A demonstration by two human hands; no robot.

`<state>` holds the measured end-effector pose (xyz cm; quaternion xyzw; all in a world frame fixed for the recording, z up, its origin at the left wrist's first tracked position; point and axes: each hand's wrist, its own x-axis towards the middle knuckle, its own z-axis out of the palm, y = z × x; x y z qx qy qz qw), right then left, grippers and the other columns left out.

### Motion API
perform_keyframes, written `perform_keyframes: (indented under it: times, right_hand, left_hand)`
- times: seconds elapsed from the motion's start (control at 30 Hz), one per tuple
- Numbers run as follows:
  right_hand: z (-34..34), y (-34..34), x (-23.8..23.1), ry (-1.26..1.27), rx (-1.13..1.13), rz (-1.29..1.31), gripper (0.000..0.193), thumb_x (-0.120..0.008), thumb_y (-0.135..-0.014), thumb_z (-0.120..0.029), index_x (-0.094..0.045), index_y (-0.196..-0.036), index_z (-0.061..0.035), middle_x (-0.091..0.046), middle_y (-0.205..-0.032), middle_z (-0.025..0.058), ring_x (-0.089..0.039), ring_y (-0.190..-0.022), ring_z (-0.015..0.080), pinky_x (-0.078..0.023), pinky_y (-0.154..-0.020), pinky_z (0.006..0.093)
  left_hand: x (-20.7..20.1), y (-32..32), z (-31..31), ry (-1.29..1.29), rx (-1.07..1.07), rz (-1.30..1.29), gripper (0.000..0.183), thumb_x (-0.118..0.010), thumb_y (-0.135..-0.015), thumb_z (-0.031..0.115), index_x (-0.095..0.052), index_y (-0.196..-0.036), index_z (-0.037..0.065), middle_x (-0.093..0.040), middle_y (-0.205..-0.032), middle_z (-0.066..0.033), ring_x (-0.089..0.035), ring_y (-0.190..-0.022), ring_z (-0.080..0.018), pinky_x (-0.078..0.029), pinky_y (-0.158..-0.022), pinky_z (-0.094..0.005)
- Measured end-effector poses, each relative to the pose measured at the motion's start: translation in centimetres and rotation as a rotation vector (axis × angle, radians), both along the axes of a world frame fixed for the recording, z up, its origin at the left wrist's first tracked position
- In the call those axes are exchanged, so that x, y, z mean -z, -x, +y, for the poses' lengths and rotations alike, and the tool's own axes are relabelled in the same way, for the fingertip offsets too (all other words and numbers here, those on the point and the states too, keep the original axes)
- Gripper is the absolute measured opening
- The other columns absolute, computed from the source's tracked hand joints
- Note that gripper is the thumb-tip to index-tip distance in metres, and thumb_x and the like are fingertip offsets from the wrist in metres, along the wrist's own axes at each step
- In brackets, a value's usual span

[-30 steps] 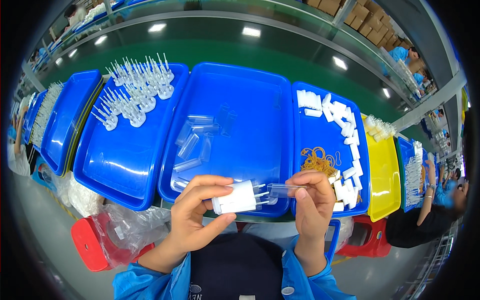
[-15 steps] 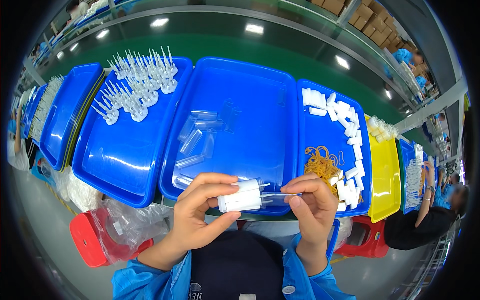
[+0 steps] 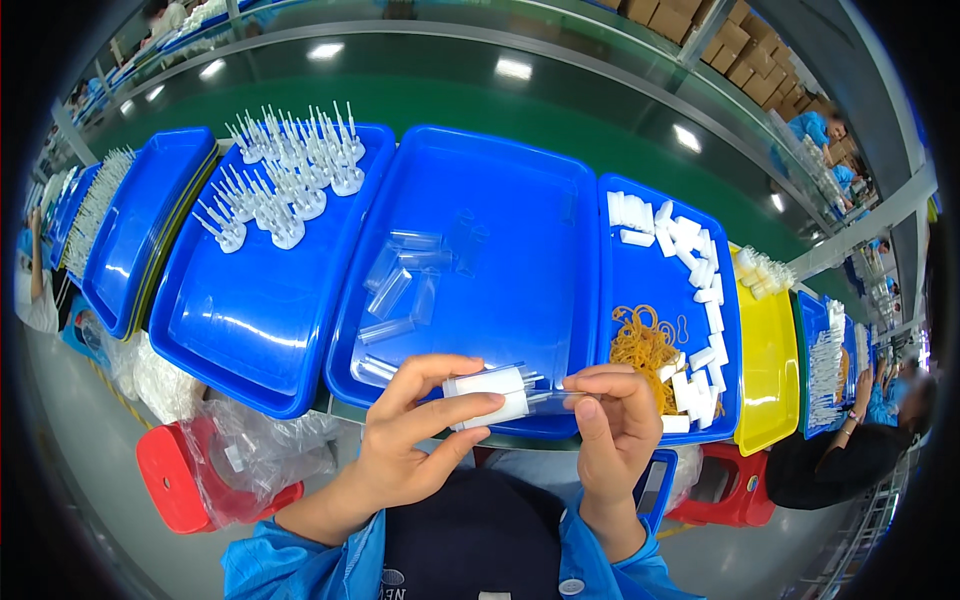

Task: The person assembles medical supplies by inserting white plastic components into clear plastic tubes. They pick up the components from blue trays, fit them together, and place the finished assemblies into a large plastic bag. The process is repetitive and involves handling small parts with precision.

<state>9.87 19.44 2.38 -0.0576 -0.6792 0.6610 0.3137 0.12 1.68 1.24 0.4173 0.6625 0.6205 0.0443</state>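
My left hand (image 3: 425,432) is closed around a bundle of white cylinders in clear plastic sleeves (image 3: 492,388), with thin white stems showing at its right end. My right hand (image 3: 618,418) pinches a clear plastic piece (image 3: 549,402) between thumb and forefinger, and its left end meets the bundle's right end. Whether that piece goes inside the bundle I cannot tell. Both hands are over the near edge of the middle blue tray (image 3: 520,230), where several loose clear tubes (image 3: 390,293) lie on the left side.
To the right, a blue tray (image 3: 635,280) holds white cylinders (image 3: 688,232) and a heap of tan rubber bands (image 3: 640,345). The left tray (image 3: 240,340) carries white spiked stands (image 3: 285,185). A yellow tray (image 3: 765,380), red stools (image 3: 172,480) and a co-worker's arm (image 3: 850,425) are farther out.
My right hand has shifted slightly left with the clear piece, and less of that piece shows between it and the bundle. The left hand's grip has turned the bundle a little.
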Motion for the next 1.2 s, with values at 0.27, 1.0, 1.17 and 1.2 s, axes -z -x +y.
perform_keyframes:
  times: [0.27, 1.0, 1.17, 1.2]
  right_hand:
    - [-0.3, 0.4, 0.0, 0.184, -0.057, -0.101, 0.035, -0.065, -0.085, 0.002, -0.053, -0.118, 0.0041, -0.06, -0.108, 0.0157, -0.057, -0.097, 0.0169, -0.044, -0.087, 0.0288]
    - [1.7, -1.2, -2.0, -0.722, 0.175, -0.141, 0.055, -0.079, -0.071, -0.026, -0.063, -0.118, -0.0019, -0.062, -0.106, 0.0102, -0.056, -0.099, 0.0277, -0.04, -0.089, 0.0406]
    - [8.4, -5.4, -1.0, -0.684, 0.558, -0.377, 0.011, -0.076, -0.07, -0.006, -0.065, -0.073, -0.0042, -0.061, -0.085, 0.0081, -0.058, -0.082, 0.025, -0.044, -0.073, 0.0348]
    - [9.0, -5.9, -0.9, -0.75, 0.51, -0.389, 0.01, -0.075, -0.071, -0.006, -0.065, -0.073, -0.0042, -0.061, -0.084, 0.0077, -0.058, -0.081, 0.025, -0.044, -0.072, 0.0347]
  left_hand:
    - [0.6, -0.3, 0.5, -0.03, -0.042, 0.07, 0.037, -0.076, -0.074, -0.002, -0.066, -0.11, -0.003, -0.055, -0.12, -0.0204, -0.063, -0.104, -0.0292, -0.054, -0.083, -0.0349]
    - [1.3, -0.2, 3.1, 0.008, -0.346, 0.24, 0.059, -0.079, -0.071, -0.001, -0.054, -0.124, -0.006, -0.064, -0.111, -0.0229, -0.065, -0.1, -0.0289, -0.06, -0.071, -0.0299]
    - [1.5, 0.1, 3.3, -0.038, -0.269, 0.157, 0.056, -0.074, -0.072, -0.007, -0.053, -0.124, -0.008, -0.059, -0.113, -0.0227, -0.063, -0.102, -0.028, -0.062, -0.075, -0.0316]
    - [1.6, 0.1, 3.4, -0.029, -0.264, 0.171, 0.056, -0.074, -0.072, -0.007, -0.053, -0.124, -0.008, -0.06, -0.113, -0.0225, -0.063, -0.102, -0.0281, -0.062, -0.074, -0.0316]
